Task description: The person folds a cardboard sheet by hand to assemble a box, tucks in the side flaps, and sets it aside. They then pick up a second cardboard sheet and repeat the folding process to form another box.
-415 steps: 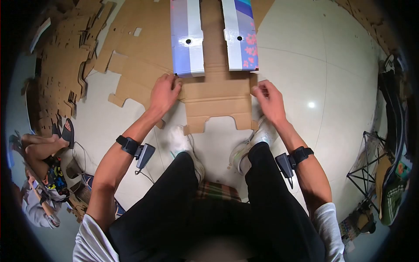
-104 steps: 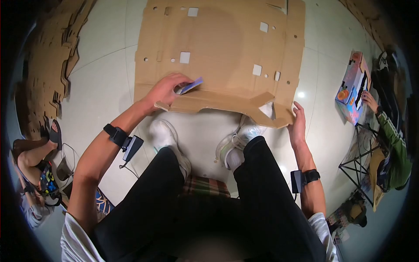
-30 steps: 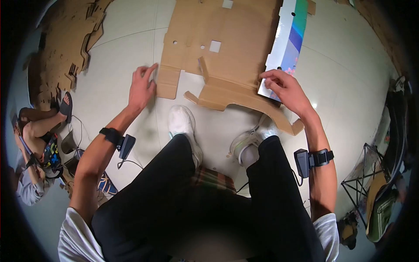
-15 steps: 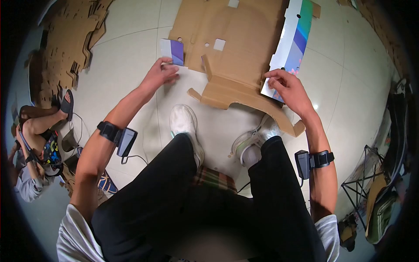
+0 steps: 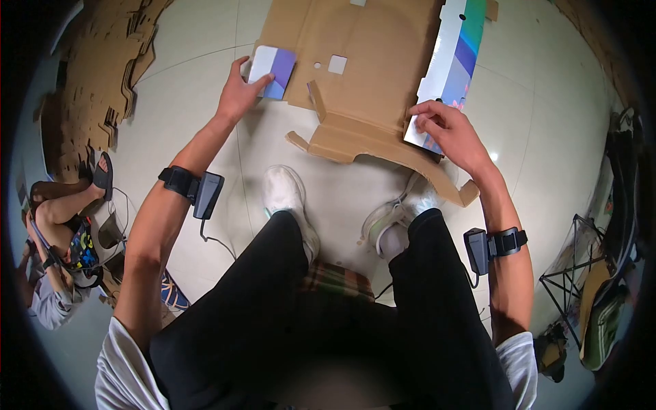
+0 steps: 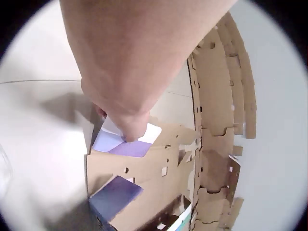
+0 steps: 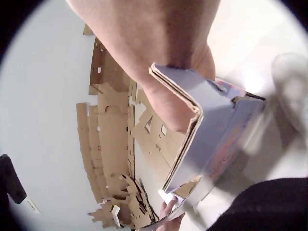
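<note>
A large brown cardboard box blank (image 5: 369,75) lies partly folded on the floor, plain side up. My left hand (image 5: 240,94) pinches its near-left flap (image 5: 277,70), thumb on the white and purple printed face, fingers behind. In the left wrist view this flap (image 6: 126,147) stands folded up under the hand. The right side wall (image 5: 456,61), printed white, green and purple, is folded inward. My right hand (image 5: 452,133) grips its near end with curled fingers; in the right wrist view a folded panel (image 7: 211,106) hides part of them. A loose front flap (image 5: 362,145) bends toward my shoes.
Stacked cardboard sheets (image 5: 102,75) lie along the left side. Another person's legs (image 5: 65,198) show at far left. A black folding frame (image 5: 574,273) stands at right. My white shoes (image 5: 283,188) are just in front of the box blank.
My left hand has gone from beside the flat left flap to pinching it, and the flap has been folded up, showing its printed side. The right hand stays at the right wall's near end.
</note>
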Action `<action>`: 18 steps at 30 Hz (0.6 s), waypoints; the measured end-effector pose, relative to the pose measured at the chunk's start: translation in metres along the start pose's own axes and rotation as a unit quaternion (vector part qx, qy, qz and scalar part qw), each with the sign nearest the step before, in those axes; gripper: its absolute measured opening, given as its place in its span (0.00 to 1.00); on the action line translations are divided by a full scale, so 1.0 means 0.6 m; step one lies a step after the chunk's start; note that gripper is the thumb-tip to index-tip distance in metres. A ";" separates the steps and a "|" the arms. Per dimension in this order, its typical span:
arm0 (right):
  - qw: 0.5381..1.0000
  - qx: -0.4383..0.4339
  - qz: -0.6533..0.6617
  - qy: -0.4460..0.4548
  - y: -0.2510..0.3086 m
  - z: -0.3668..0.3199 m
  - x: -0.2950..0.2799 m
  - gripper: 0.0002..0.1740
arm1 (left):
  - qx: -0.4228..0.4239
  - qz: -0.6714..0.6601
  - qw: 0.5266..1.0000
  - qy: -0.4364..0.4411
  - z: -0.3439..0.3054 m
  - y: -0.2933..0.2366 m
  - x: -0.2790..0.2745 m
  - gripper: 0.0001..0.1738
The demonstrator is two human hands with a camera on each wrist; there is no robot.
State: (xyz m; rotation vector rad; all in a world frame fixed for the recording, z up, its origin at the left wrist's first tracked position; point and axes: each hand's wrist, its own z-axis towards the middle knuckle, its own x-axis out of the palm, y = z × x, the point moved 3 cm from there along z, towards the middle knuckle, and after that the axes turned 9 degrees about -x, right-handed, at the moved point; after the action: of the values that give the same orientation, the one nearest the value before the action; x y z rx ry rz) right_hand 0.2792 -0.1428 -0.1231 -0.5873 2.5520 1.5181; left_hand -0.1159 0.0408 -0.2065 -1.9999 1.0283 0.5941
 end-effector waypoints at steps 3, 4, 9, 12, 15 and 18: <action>1.000 -0.001 -0.005 -0.004 0.003 0.001 -0.001 0.16 | 0.113 -0.059 0.992 0.007 -0.063 -0.070 -0.013 0.44; 1.000 0.000 -0.004 -0.004 0.005 0.000 -0.001 0.16 | 0.142 -0.042 0.989 0.006 -0.084 -0.093 -0.015 0.42; 1.000 -0.014 0.001 0.004 -0.009 -0.002 0.002 0.16 | 0.388 0.014 0.921 0.034 -0.199 -0.200 -0.025 0.30; 1.000 -0.002 0.011 0.005 -0.008 -0.002 0.002 0.17 | 0.481 0.105 0.861 0.126 -0.212 -0.197 0.001 0.16; 1.000 0.023 -0.007 0.014 0.012 -0.007 0.003 0.18 | 0.511 0.204 0.814 0.186 -0.251 -0.223 0.043 0.08; 1.000 -0.005 -0.019 0.012 0.009 -0.006 0.003 0.18 | 0.456 0.114 0.846 0.251 -0.224 -0.217 0.099 0.06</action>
State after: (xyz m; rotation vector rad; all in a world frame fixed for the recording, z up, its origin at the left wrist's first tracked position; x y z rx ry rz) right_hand 0.2758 -0.1442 -0.1174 -0.6552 2.5366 1.5213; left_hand 0.0318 -0.0498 -0.1135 -1.1752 1.5042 -0.3282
